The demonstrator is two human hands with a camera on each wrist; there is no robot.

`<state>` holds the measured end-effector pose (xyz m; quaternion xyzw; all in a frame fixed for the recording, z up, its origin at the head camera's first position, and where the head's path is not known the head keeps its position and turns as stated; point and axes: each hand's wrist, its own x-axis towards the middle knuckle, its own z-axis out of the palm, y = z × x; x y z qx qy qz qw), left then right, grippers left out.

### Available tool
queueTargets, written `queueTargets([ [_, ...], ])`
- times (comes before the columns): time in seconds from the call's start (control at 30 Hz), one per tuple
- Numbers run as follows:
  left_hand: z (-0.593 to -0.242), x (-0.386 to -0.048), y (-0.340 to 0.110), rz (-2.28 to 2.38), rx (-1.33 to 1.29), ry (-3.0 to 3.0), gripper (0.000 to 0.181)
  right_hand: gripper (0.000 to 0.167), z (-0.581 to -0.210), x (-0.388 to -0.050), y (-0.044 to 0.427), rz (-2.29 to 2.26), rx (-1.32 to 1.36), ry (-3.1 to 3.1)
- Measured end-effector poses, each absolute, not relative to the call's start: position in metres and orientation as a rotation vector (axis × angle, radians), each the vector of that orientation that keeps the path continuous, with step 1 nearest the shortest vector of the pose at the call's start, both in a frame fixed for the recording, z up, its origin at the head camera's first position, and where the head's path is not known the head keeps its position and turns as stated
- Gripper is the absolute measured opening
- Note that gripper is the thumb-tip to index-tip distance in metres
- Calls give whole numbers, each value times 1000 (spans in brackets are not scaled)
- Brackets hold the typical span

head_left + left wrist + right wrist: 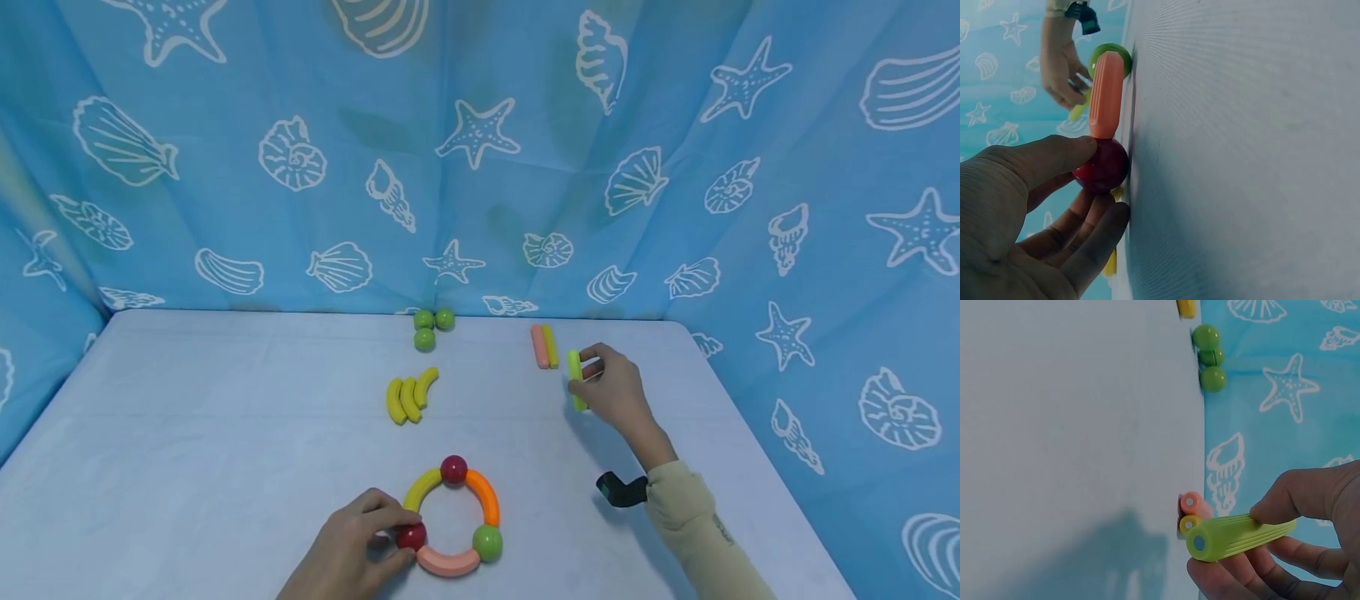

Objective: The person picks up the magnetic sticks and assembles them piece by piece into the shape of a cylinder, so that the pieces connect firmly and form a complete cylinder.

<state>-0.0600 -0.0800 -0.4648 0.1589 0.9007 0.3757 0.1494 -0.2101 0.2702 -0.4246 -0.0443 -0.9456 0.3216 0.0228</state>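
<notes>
A ring of curved pieces and balls lies near the front: a yellow curve [423, 488], an orange curve [484, 497], a pink curve [447, 562], a green ball [487, 542] and two dark red balls. My left hand [351, 546] holds the left red ball [410, 536] between thumb and fingers; the left wrist view shows that red ball [1105, 166] touching the pink piece [1106, 94]. At the right, my right hand [617, 390] pinches a light green stick [1235, 536], beside a pink stick [540, 346] and a yellow stick [551, 346] lying together.
Three green balls [424, 339] sit grouped at the table's back edge. Several yellow curved pieces [408, 398] lie side by side between them and the ring. A blue curtain [480, 200] with shell prints hangs behind the white table [225, 417].
</notes>
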Motion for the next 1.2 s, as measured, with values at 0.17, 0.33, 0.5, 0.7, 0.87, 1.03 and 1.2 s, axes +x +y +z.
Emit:
queueTargets([
  [0.17,-465,-60,-80,1089,460,2587,28,42,-427,-201,268,1000,-111,-2914],
  [0.33,-466,-60,-81,1099,460,2583,28,41,-430,-193,264,1011,-101,-2903],
  [0.5,-466,-61,-80,1105,460,2583,28,40,-434,-183,259,1036,-58,-2881],
  [0.7,-466,-60,-80,1107,454,2592,28,39,-440,-174,253,1095,-22,-2858],
  [0.87,-465,-60,-79,1105,458,2607,28,39,-443,-169,247,1121,8,-2834],
  [1.03,-465,-59,-79,1107,459,2605,28,40,-444,-164,240,1114,40,-2812],
  [1.2,-465,-60,-80,1113,449,2585,28,40,-446,-158,233,1124,65,-2797],
])
